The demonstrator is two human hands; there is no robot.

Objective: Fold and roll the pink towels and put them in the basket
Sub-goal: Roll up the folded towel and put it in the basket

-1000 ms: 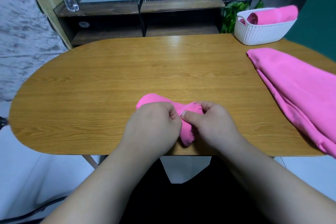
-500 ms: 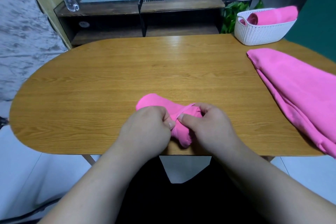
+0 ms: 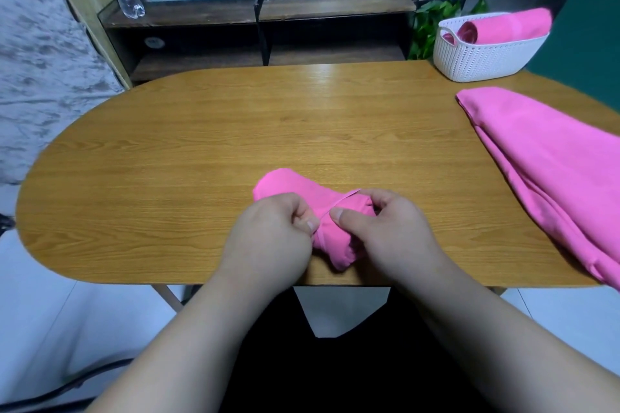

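my left hand (image 3: pixel 268 238) and right hand (image 3: pixel 389 231) both pinching the rolled pink towel (image 3: pixel 295 188) near the table (image 3: pixel 201 151) edge — white basket (image 3: pixel 483 57) well off, far right

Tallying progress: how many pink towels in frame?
3. A rolled towel lies in the white basket, far right. A flat towel lies on the right end of the table; it may be several stacked. A third towel sits near the front edge, gripped by left hand and right hand.
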